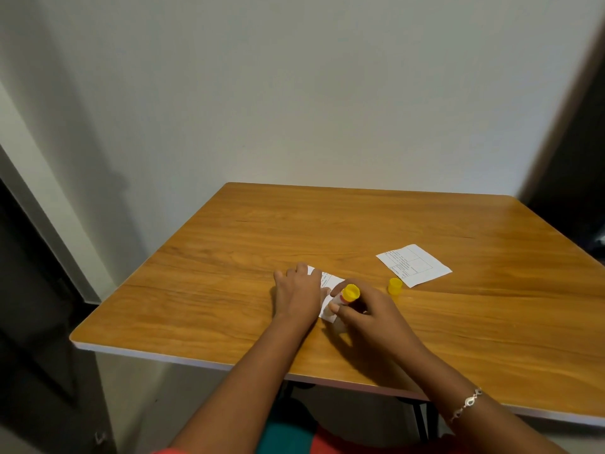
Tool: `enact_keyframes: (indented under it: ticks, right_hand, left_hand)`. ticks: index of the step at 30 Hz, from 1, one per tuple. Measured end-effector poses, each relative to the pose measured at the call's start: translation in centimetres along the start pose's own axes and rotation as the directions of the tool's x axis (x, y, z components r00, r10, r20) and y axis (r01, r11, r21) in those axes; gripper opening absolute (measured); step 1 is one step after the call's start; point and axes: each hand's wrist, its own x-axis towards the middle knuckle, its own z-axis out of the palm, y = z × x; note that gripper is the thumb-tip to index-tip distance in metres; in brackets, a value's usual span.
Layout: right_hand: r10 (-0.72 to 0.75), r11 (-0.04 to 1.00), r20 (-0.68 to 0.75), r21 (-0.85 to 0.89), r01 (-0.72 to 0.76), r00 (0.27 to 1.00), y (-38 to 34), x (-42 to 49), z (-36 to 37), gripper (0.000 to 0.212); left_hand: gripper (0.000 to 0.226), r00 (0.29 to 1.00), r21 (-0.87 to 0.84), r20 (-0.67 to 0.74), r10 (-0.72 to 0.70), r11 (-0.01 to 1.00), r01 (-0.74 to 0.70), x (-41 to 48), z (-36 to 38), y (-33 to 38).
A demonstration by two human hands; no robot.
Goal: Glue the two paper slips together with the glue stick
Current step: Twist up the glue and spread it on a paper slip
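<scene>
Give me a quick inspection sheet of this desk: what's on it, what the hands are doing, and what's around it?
Surface: wooden table, bare apart from the items below.
Job's things: one paper slip under the hands; second paper slip lying apart, further right; glue stick uncapped, its yellow cap standing on the table beside the second slip.
Clutter: nothing seen.
Hands: left hand pressed flat on the near slip; right hand gripping the glue stick, tip down at the slip.
Cables: nothing seen.
Surroundings: plain white wall behind; dark areas at both sides; bracelet on the right wrist.
</scene>
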Motion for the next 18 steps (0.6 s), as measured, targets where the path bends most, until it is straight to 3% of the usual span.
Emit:
enact_keyframes:
  ticks: [4, 7, 12, 18]
  right_hand:
    - [0.141, 0.929, -0.057, 0.354, -0.112, 0.988, 0.7, -1.1, -0.6, 0.012]
    - [0.202, 0.857, -0.103, 0.5, -0.126, 0.974, 1.4, -2.0, -1.0, 0.015]
    - [0.186, 0.907, -0.142, 0.405, -0.114, 0.972, 2.6, -2.9, -2.0, 0.037]
    - [0.191, 0.909, -0.214, 0.407, -0.09, 0.958, 4.4, -3.4, -5.4, 0.024]
  left_hand:
    - [0.037, 1.0, -0.016, -0.026, 0.015, 1.0, -0.016, -0.2, 0.3, -0.1]
    - [0.035, 0.999, -0.034, -0.043, 0.024, 0.999, -0.026, 0.0, 0.5, -0.2]
    - [0.031, 0.997, -0.042, -0.049, 0.067, 0.997, -0.069, 0.6, 0.9, 0.2]
    - [0.03, 0.996, -0.092, -0.032, 0.081, 0.992, -0.083, 1.6, 0.9, 0.7]
